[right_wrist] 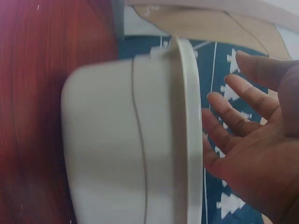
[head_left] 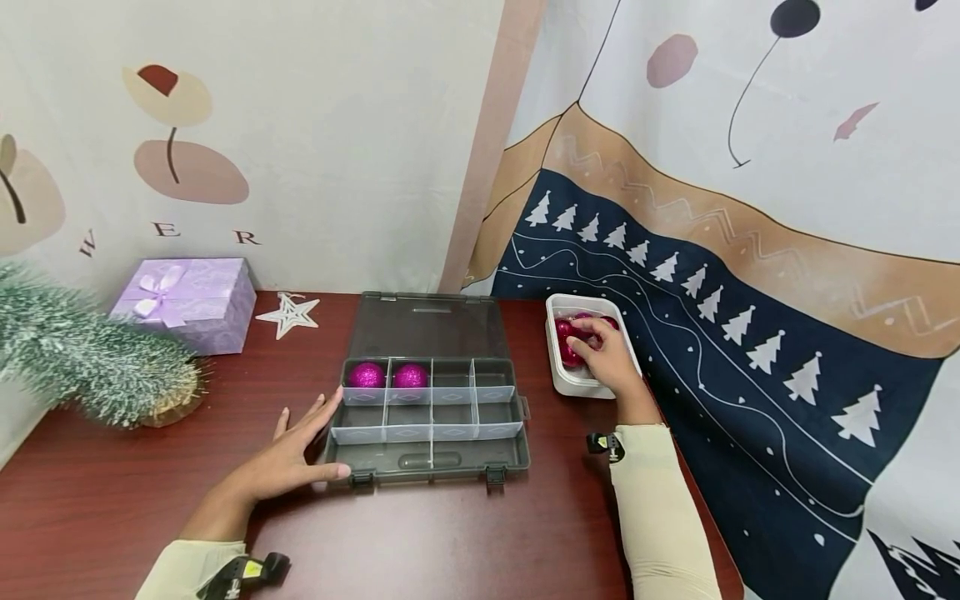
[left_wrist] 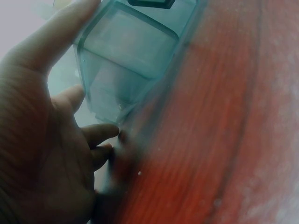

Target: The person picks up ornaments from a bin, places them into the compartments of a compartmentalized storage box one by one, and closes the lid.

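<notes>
A dark translucent organizer box [head_left: 431, 479] lies with its lid [head_left: 429, 329] folded back. In its back row sit two glittery magenta ball ornaments, a left one [head_left: 367, 376] and a second one [head_left: 410, 377]. My left hand [head_left: 281, 462] rests against the box's left side, thumb at the front corner and fingers extended along the edge. To the right stands a white plastic tub [head_left: 585, 387] holding several shiny red ball ornaments [head_left: 567, 354]. Over it reaches my right hand [head_left: 609, 354], its fingers loosely spread at the rim in the right wrist view, with nothing seen between them.
On the left a frosted mini pine tree [head_left: 97, 358] leans beside a lilac gift box [head_left: 191, 304]. A white star ornament [head_left: 288, 315] lies near the wall. The patterned cloth [head_left: 720, 400] borders the table's right edge, right beside the tub.
</notes>
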`<action>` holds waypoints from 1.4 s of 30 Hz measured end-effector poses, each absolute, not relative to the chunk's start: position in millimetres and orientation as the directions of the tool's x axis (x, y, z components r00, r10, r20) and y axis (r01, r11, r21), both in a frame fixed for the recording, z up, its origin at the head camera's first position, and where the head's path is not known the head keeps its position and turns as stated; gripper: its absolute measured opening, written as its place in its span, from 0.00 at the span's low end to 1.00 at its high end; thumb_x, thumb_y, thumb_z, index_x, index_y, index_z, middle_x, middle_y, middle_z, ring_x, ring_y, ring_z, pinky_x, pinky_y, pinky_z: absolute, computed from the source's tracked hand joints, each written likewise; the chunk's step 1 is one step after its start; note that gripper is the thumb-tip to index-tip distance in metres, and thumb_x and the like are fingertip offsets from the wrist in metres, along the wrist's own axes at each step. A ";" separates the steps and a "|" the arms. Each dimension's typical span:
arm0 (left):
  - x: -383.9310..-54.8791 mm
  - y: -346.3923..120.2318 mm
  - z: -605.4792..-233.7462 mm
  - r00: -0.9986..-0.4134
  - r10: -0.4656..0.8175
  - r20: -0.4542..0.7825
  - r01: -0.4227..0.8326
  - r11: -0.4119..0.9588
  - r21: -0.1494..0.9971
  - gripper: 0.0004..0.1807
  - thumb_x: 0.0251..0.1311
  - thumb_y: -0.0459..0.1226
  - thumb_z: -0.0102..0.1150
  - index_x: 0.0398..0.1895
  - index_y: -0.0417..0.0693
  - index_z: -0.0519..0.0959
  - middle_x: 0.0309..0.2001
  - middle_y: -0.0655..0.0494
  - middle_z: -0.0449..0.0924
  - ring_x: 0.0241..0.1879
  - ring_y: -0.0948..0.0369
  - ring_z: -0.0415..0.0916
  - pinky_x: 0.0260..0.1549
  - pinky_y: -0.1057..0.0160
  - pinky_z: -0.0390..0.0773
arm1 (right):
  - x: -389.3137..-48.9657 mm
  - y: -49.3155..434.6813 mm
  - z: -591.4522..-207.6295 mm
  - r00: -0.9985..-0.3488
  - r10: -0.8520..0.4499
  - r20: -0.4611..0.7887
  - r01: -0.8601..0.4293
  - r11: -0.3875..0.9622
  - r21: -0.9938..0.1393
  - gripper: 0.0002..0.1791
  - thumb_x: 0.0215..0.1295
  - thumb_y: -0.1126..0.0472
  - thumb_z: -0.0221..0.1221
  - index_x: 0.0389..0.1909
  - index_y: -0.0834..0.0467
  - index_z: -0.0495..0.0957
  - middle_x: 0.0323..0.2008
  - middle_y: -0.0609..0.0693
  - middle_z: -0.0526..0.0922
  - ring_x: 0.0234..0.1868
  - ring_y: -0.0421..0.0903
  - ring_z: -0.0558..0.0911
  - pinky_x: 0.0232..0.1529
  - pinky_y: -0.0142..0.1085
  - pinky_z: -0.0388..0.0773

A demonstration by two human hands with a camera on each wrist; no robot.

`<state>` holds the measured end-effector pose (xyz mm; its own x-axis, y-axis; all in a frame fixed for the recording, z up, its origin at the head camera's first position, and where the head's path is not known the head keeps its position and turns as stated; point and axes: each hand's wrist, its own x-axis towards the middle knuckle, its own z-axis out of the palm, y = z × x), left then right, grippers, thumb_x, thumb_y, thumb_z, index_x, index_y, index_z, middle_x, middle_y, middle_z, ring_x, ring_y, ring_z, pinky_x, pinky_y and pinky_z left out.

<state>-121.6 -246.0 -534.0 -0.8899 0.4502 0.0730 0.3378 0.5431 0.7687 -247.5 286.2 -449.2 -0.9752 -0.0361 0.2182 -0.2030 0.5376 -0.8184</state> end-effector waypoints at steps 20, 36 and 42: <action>-121.5 -245.9 -533.1 -0.891 0.448 0.076 0.338 0.541 0.770 0.66 0.60 0.49 0.78 0.92 0.52 0.43 0.88 0.31 0.46 0.83 0.19 0.37 0.75 0.22 0.10 | -250.0 322.2 -458.1 -0.995 0.025 0.096 -0.052 0.690 -0.722 0.23 0.77 0.66 0.63 0.67 0.73 0.76 0.66 0.74 0.78 0.66 0.69 0.77 0.73 0.62 0.74; -121.6 -245.6 -533.0 -0.895 0.442 0.064 0.329 0.555 0.764 0.66 0.59 0.50 0.78 0.92 0.56 0.43 0.88 0.32 0.47 0.84 0.20 0.38 0.76 0.23 0.10 | -259.0 324.1 -461.9 -1.000 -0.021 0.016 -0.026 0.828 -0.560 0.22 0.74 0.62 0.66 0.64 0.68 0.80 0.66 0.72 0.79 0.68 0.67 0.76 0.75 0.61 0.72; -121.2 -246.2 -533.1 -0.895 0.442 0.058 0.323 0.555 0.766 0.66 0.60 0.50 0.78 0.92 0.57 0.42 0.88 0.33 0.46 0.84 0.20 0.37 0.76 0.24 0.10 | -261.4 325.0 -460.8 -0.999 -0.026 -0.018 -0.012 0.841 -0.541 0.23 0.73 0.66 0.67 0.65 0.67 0.80 0.66 0.73 0.80 0.69 0.70 0.78 0.75 0.62 0.73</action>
<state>-121.2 -246.2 -533.1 -0.8953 0.4417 0.0576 0.3233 0.5554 0.7661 -261.4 325.0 -460.8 -0.9995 -0.0263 -0.0183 -0.0122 0.8412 -0.5406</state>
